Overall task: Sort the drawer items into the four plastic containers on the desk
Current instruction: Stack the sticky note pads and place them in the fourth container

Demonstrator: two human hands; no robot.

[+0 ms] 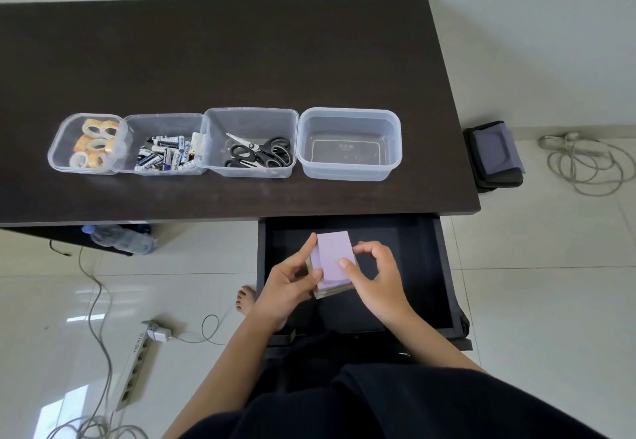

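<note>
Over the open drawer (444,266), both hands grip a stack of pads (333,261): left hand (287,283) curled round its left edge, right hand (377,278) pinching the right. Top pad lilac, rectangular; lower ones beige, slightly offset.

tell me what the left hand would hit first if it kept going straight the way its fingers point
The left hand points up and away, toward the desk. It already grips the purple stack, so beyond that the desk's front edge above the open drawer likely comes first, though depth is unclear from this view.
</note>
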